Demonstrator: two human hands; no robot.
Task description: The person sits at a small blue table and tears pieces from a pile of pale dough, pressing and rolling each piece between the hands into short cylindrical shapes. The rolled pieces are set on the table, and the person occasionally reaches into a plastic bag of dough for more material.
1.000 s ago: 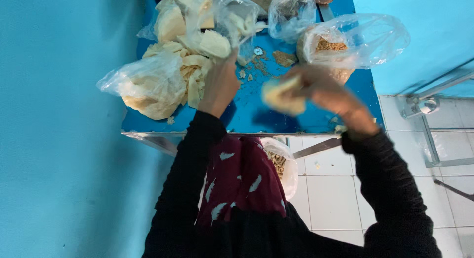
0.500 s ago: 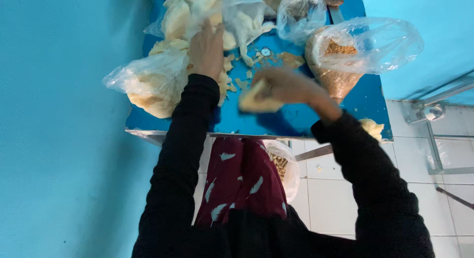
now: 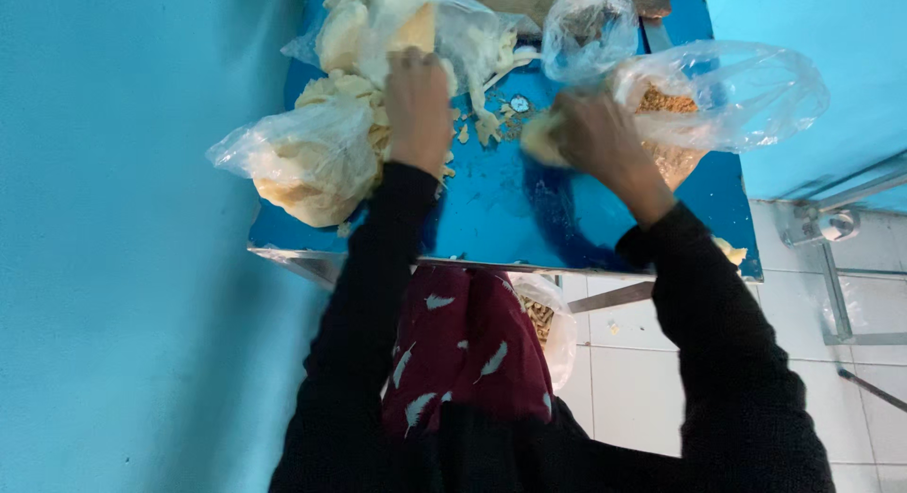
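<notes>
View: a blue table [image 3: 491, 219] is seen from above, with a blue wall to the left and a white tiled floor [image 3: 624, 370] at the near right.
Left hand [image 3: 418, 101]: laid palm down, fingers loosely together, on a heap of pale yellow pieces [image 3: 354, 92] at the far left of the table; whether a piece is gripped cannot be told.
Right hand [image 3: 595, 139]: curled around a pale yellow lump [image 3: 537, 139], which is held just above the table near its far middle.
Clear bag, near left [image 3: 302, 158]: filled with pale pieces, set just beside the left hand.
Clear bag, far left [image 3: 397, 25]: more pale pieces are held in it, beyond the left hand.
Clear bag, right [image 3: 727, 96]: brown crumbs are seen inside, touching the right hand's far side.
Small bag, far middle [image 3: 590, 25]: clear, its contents cannot be made out.
Crumbs [image 3: 491, 125]: scattered on the table between the two hands.
Sleeves: both arms are covered in black.
Lap: a dark red cloth with white feather shapes [image 3: 468, 351] is seen below the table's near edge.
</notes>
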